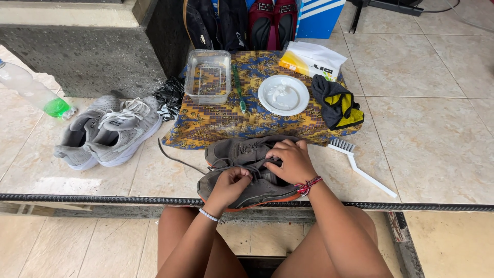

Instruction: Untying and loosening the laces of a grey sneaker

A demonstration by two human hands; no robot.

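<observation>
On the tiled ledge right in front of the person lies a pair of dark grey shoes point(247, 170) with orange soles, side by side, the nearer one at the ledge's edge. The left hand point(230, 186) is curled over the middle of the nearer shoe, fingers bent and pinching its laces point(222, 166). The right hand point(292, 160) rests across the same shoe nearer its opening, fingers folded down onto the lace area; whether it grips a lace or only presses on the shoe cannot be told. One loose lace trails off to the left over the tiles. Just behind the shoes is a patterned cloth point(216, 121) in blue, yellow and brown, spread flat. On it stand a clear square plastic tub point(208, 76), a green toothbrush point(239, 90) lying lengthwise beside the tub, a round white plate point(283, 94), and a black and yellow rag point(336, 104) bunched at the right edge. At the cloth's far right corner lies a soft pouch package point(311, 59), white with a yellow-orange panel on its left side, tilted. A white scrub brush point(360, 164) lies on the tiles just right of the shoes. Well to the left sits a pair of light grey sneakers point(110, 131), and beyond them a clear plastic bottle point(33, 90) on its side with a green band. Behind the cloth stands a blue box with white stripes point(319, 18).
</observation>
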